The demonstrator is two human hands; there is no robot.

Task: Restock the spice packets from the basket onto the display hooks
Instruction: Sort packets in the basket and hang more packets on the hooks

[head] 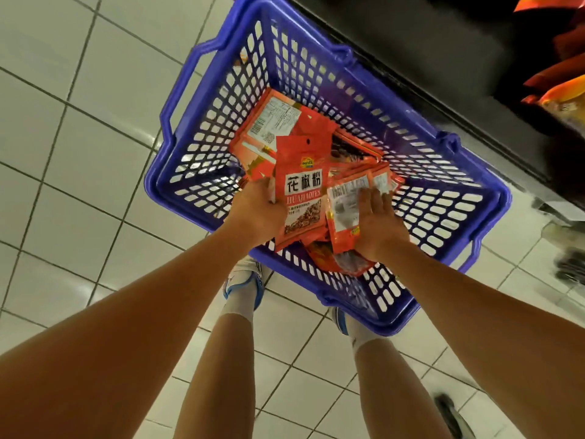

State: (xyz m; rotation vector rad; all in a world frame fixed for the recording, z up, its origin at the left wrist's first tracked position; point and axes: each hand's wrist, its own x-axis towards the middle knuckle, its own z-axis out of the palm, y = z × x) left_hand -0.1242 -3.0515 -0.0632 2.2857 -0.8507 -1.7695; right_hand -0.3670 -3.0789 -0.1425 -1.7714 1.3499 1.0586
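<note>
Pickup step: left hand (258,213) grip holds red printed foil spice packet (302,198) over blue plastic lattice basket (443,198); right hand (376,226) grip gathers a second red packet (343,213). Next, likely: lift, align hang-hole with hook.

Both hands in blue basket (202,128): left hand (253,213) grips front-facing spice pkt (300,191), right hand (376,226) holds back-facing pkts (345,207).
</note>
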